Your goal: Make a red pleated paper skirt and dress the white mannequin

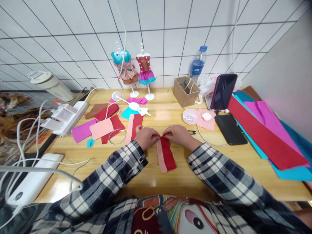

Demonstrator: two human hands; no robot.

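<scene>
Fingers [155, 133] pinch cloth [168, 155]; bottle label [197, 67], white characters [196, 70]

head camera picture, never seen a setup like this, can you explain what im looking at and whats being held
There is no robot here: a person works with two bare hands. The single picture comes from a camera worn on the head, looking forward and down, so the plaid sleeves reach away from you. The left hand and right hand pinch the top edge of a pink-and-red cloth piece. On the wooden table lie more cloth pieces, a cardboard box, a small pink dish and a black phone-like device. Two small dressed mannequins stand at the back by the tiled wall.
</scene>
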